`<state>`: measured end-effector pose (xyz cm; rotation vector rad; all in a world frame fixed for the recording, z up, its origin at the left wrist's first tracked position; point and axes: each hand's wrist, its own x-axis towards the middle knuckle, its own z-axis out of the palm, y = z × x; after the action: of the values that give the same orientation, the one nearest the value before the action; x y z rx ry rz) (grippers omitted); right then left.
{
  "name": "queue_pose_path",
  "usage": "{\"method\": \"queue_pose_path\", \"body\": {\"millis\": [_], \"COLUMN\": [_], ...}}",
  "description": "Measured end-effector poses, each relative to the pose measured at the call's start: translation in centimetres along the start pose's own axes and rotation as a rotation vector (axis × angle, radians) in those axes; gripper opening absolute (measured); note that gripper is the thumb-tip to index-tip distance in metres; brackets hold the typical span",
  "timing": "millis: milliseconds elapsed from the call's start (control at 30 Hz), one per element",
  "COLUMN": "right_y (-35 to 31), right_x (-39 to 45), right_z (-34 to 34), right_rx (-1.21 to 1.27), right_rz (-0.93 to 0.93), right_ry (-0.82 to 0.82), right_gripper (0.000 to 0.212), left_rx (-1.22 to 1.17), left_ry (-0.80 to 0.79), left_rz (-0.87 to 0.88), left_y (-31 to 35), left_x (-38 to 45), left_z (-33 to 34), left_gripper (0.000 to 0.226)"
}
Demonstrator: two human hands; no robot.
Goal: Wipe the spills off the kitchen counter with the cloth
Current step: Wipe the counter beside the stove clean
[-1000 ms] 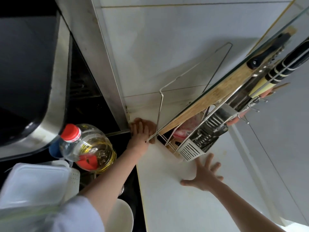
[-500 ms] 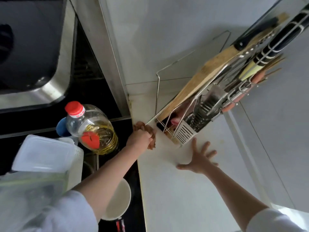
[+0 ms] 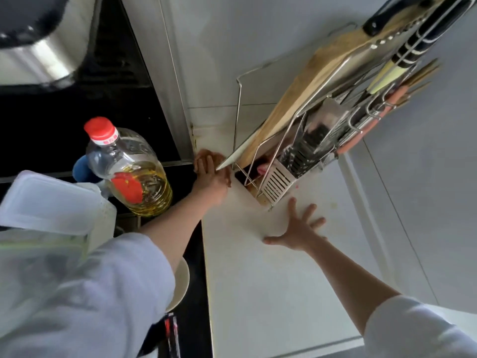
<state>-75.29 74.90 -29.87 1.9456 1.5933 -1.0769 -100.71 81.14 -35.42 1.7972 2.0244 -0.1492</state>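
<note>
The left hand presses a crumpled brown cloth flat onto the white counter, at its far left corner beside the steel knife rack, probably scrubbing there. The right hand, spread and empty, braces nearby.

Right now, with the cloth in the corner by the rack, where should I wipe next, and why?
Probably draw the left hand and its cloth toward you along the counter edge, then over by the rack. Small pinkish specks lie on the counter just right of the rack's foot, unwiped.
</note>
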Motion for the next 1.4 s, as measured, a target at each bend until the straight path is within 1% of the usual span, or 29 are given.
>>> {"method": "queue_pose_path", "body": {"millis": [33,100,133,200,233,300,367,433,467,500,533,600,667,700,733,767,800,867,900,933,1000,1033,1100,1167,1233,1300,1333,1400], "right_y": [0.0,0.1,0.3,0.3,0.3,0.2,1.0,2.9,4.1,5.1,6.2,7.0,6.8,6.8,6.9,7.1,7.4,7.8,7.8,7.8,7.7,7.9,8.0,8.0,7.9,7.6,7.4,7.4], "right_x": [0.2,0.2,0.3,0.3,0.4,0.2,0.0,-0.5,-0.6,-0.7,-0.7,-0.3,-0.3,0.0,0.4,0.5,0.7,1.4,1.6,1.7,1.9,2.1,2.3,3.0,4.1,4.9,5.3,6.4], "right_z": [0.0,-0.1,0.0,0.1,0.1,0.2,0.6,1.1,1.3,1.4,1.6,1.6,1.5,1.4,1.0,0.3,-0.6,-2.3,-3.1,-3.8,-5.2,-5.9,-7.9,-10.4,-12.6,-14.4,-15.2,-16.3], "right_rx": [-0.002,0.010,0.006,-0.006,-0.004,-0.014,-0.075,-0.218,-0.295,-0.343,-0.369,-0.404,-0.451,-0.448,-0.429,-0.409,-0.384,-0.320,-0.271,-0.212,-0.115,-0.065,0.063,0.197,0.342,0.479,0.540,0.612], "right_rz": [-0.003,0.016,0.008,0.000,0.004,-0.003,-0.028,-0.117,-0.181,-0.237,-0.278,-0.314,-0.296,-0.308,-0.328,-0.343,-0.365,-0.411,-0.427,-0.432,-0.427,-0.418,-0.417,-0.415,-0.394,-0.376,-0.397,-0.475], "right_ry": [-0.001,-0.016,-0.018,-0.009,-0.002,0.022,0.036,0.041,0.048,0.049,0.051,0.075,0.054,0.051,0.050,0.037,0.033,0.074,0.110,0.144,0.208,0.240,0.336,0.419,0.457,0.434,0.424,0.427], "right_gripper": [0.151,0.152,0.153,0.154,0.154,0.152,0.145,0.133,0.126,0.120,0.115,0.112,0.111,0.108,0.103,0.097,0.092,0.086,0.086,0.088,0.096,0.102,0.109,0.111,0.110,0.113,0.114,0.104], "left_rx": [0.011,0.071,0.122,0.119,0.089,0.099,0.125,0.212,0.300,0.330,0.342,0.308,0.231,0.226,0.238,0.171,0.117,0.030,0.027,0.040,0.080,0.061,-0.070,-0.313,-0.595,-0.765,-0.830,-0.947], "left_ry": [0.008,-0.020,0.020,0.067,0.036,-0.013,-0.019,-0.007,0.033,0.101,0.128,-0.007,0.027,-0.064,-0.057,-0.034,0.051,0.081,0.141,0.149,0.159,0.193,0.207,0.218,0.266,0.345,0.380,0.438], "left_rz": [0.010,0.049,0.073,0.054,0.034,0.072,0.172,0.250,0.230,0.272,0.274,0.158,0.161,0.110,0.085,0.085,0.068,-0.047,-0.093,-0.140,-0.199,-0.223,-0.293,-0.304,-0.283,-0.267,-0.258,-0.195], "left_y": [-0.3,-0.1,0.2,1.6,2.7,5.4,7.9,9.6,10.0,9.8,9.6,8.4,8.3,8.6,8.5,8.1,7.4,6.1,5.5,5.2,6.0,7.1,9.9,12.4,13.8,14.3,14.3,14.7], "left_x": [0.2,-1.4,-2.7,-5.6,-7.3,-11.1,-14.3,-15.1,-14.8,-13.8,-12.3,-10.0,-10.0,-11.0,-11.8,-12.3,-12.7,-13.9,-14.1,-14.2,-13.8,-13.7,-13.4,-12.8,-11.8,-11.3,-10.9,-10.6], "left_z": [0.8,1.9,2.3,3.0,2.7,3.2,4.1,4.1,3.2,2.8,2.5,2.0,2.3,2.2,2.4,3.0,3.8,3.7,3.7,3.7,2.7,1.8,-0.2,-1.3,-1.2,-1.3,-1.3,-1.8], "left_gripper": [0.065,0.066,0.064,0.059,0.057,0.055,0.055,0.056,0.054,0.051,0.050,0.049,0.046,0.045,0.046,0.049,0.049,0.049,0.049,0.054,0.072,0.081,0.098,0.108,0.118,0.126,0.131,0.140]}}
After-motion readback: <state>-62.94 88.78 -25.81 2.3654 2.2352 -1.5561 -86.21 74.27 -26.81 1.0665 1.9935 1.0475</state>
